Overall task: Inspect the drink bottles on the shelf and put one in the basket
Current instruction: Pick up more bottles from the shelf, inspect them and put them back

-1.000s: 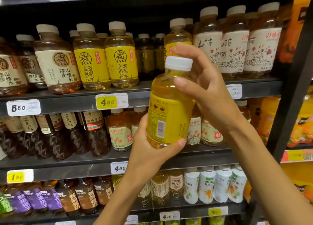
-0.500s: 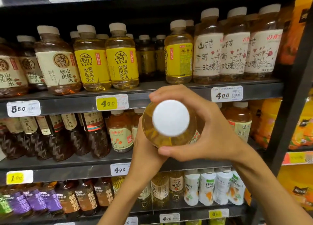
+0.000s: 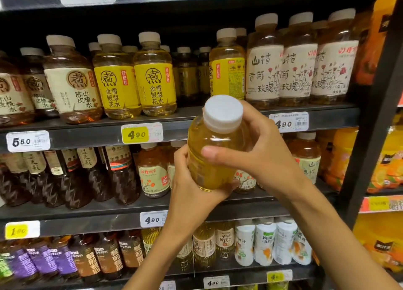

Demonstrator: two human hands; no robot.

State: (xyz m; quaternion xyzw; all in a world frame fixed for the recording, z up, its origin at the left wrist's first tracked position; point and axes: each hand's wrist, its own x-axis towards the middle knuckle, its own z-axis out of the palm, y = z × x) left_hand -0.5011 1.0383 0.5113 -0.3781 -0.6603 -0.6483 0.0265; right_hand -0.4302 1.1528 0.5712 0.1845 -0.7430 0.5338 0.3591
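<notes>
I hold a yellow drink bottle (image 3: pixel 212 159) with a white cap in front of the shelves, tilted so its cap leans toward me. My left hand (image 3: pixel 189 193) cups its lower body from below and the left. My right hand (image 3: pixel 259 156) wraps its shoulder from the right, thumb across the front. More yellow-labelled bottles (image 3: pixel 154 76) of the same kind stand on the upper shelf (image 3: pixel 91 135). No basket is in view.
Brown and cream-labelled bottles (image 3: pixel 298 60) fill the upper shelf, dark tea bottles (image 3: pixel 72 176) the middle one, white and purple bottles (image 3: pixel 263 241) the lower one. Price tags (image 3: pixel 141 133) line the shelf edges. A black upright (image 3: pixel 370 126) separates orange packs (image 3: pixel 388 165) at right.
The bottle went from upright with its label shown, to tipped cap-first at me, and now leans back partway. Both hands kept hold and sit lower than a second ago.
</notes>
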